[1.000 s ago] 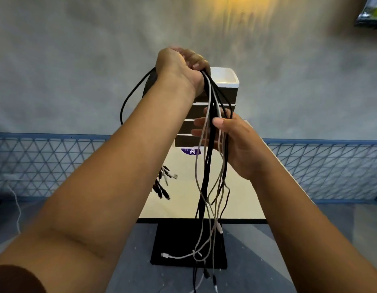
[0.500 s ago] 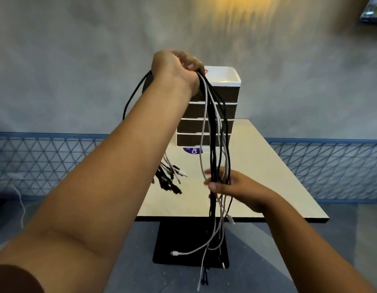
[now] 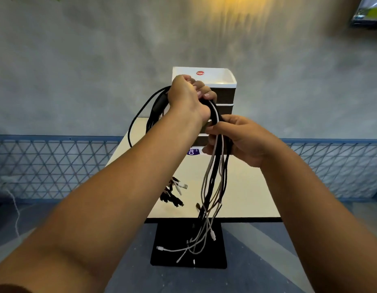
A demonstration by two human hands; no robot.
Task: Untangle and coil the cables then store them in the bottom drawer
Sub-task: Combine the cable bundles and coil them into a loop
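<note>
A bundle of cables (image 3: 215, 176) hangs before a table (image 3: 246, 187) — gripped by the left hand (image 3: 187, 96) above, the right hand (image 3: 236, 140) just below. Behind them, on the table's far end, stands a drawer unit (image 3: 223, 89).

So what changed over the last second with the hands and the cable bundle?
The right hand slid down the hanging cables to their lower part, then came back up and now grips them just below the left hand. The left hand kept its grip on the top of the bundle, held up before the drawer unit. The loose ends still dangle past the table edge.
</note>
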